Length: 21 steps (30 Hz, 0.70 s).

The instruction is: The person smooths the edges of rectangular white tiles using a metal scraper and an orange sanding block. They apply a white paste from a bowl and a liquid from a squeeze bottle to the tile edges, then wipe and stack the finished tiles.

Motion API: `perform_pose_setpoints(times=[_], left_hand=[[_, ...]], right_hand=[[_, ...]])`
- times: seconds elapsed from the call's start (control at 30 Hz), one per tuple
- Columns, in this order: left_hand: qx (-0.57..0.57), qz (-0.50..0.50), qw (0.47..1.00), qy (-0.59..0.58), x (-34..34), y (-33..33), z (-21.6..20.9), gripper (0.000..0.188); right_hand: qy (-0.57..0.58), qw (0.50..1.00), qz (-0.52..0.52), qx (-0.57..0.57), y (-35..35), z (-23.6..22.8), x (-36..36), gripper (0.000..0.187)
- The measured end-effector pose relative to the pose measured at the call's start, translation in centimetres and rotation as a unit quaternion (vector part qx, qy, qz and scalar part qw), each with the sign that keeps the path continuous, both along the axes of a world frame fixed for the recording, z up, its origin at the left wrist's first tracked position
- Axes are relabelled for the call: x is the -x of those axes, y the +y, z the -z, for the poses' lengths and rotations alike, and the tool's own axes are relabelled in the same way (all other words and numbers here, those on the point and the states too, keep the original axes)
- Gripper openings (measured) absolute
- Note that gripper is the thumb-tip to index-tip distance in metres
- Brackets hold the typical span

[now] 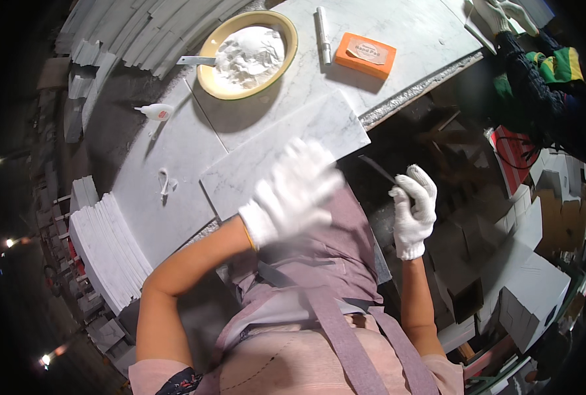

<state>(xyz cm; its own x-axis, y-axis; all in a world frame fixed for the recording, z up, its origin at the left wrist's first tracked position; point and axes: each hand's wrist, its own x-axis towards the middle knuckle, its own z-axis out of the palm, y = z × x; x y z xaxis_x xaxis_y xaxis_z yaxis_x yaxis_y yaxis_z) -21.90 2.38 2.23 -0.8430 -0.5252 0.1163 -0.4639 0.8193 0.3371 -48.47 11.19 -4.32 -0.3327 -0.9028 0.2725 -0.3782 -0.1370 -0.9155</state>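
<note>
My left hand (pixel 293 191), in a white knitted glove, is blurred by motion over a grey-veined white marble tile (pixel 247 168). Its fingers look stretched out and the thumb stands apart; I see nothing held in it. Whether it touches the tile, I cannot tell. To the right, off the tile's edge, my gloved right hand (pixel 415 207) is closed on a thin dark blade (pixel 377 168) that points up and to the left. The tile lies at the near side of a larger marble worktop (pixel 335 92).
On the worktop are a yellow bowl (pixel 289 59) of white powder with a scraper (pixel 197 60), an orange hand pad (pixel 366 56), a white marker (pixel 323 36) and a small white squeeze bottle (pixel 156 112). Stacked tiles (pixel 105 250) stand left. A co-worker's gloved hand (pixel 494 14) shows far right.
</note>
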Motion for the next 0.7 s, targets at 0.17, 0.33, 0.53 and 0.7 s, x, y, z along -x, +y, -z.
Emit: perform_pose_setpoints(times=[0.17,0.33,0.53,0.7], left_hand=[[0.038,-0.062,0.993,0.097,0.7,1.3,0.9,0.069],[0.06,-0.256,0.959,-0.105,0.1,-1.4,2.6,0.094],[0.071,-0.227,0.968,-0.085,-0.4,-0.7,2.9,0.079],[0.068,-0.201,0.977,-0.017,-1.1,-0.1,2.8,0.09]], right_hand=[[-0.091,0.994,-0.055,0.022,-0.9,-2.0,0.1,0.028],[-0.218,0.958,0.005,-0.187,-3.7,-2.2,0.8,0.035],[-0.272,0.939,-0.052,-0.203,-5.5,-1.2,1.5,0.04],[-0.258,0.937,-0.079,-0.222,-5.6,-1.1,2.1,0.034]])
